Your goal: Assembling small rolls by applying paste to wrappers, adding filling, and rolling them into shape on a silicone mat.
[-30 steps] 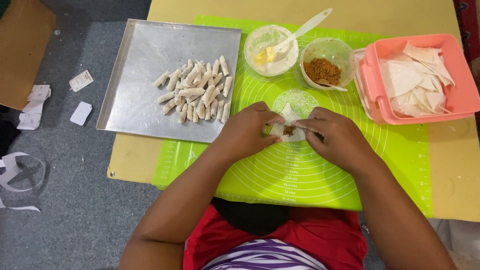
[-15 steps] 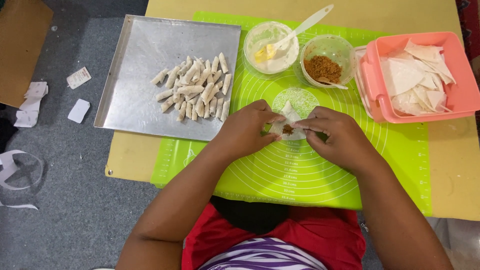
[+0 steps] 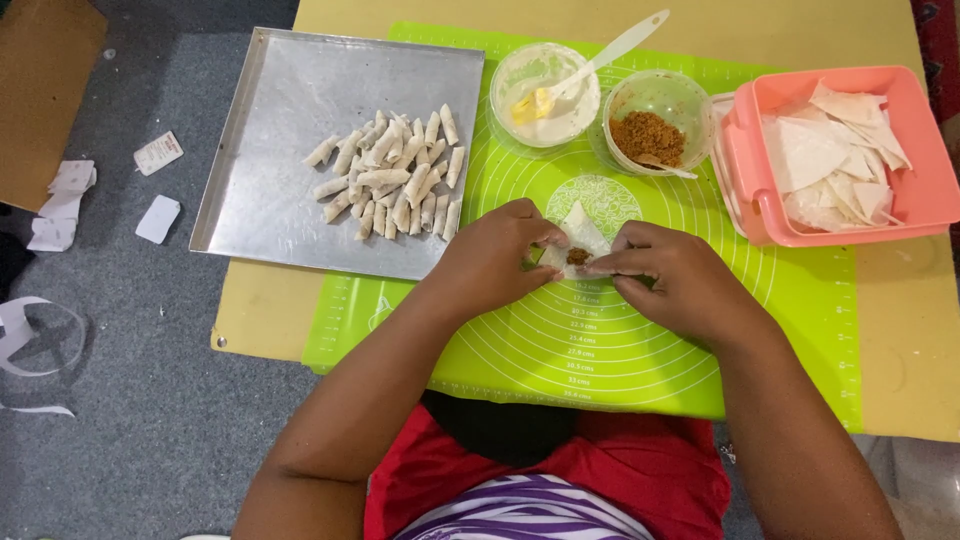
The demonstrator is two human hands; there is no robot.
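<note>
A thin white pastry wrapper (image 3: 581, 229) with a small heap of brown filling (image 3: 577, 256) lies on the green silicone mat (image 3: 640, 340). My left hand (image 3: 495, 255) pinches its left edge and my right hand (image 3: 675, 280) pinches its right edge, the fingertips of both meeting around the filling. Behind my hands stand a clear bowl of brown filling (image 3: 655, 122) with a spoon in it and a bowl of pale paste (image 3: 545, 95) with a white spatula.
A metal tray (image 3: 300, 110) at the left holds several small rolled pastries (image 3: 392, 175). A pink box (image 3: 900, 200) at the right holds cut white wrappers (image 3: 830, 160). The yellow table's edge (image 3: 260, 320) meets grey floor strewn with paper scraps (image 3: 160, 150).
My fingers have drawn a little closer over the wrapper and its filling; both hands stay in the same place on the mat.
</note>
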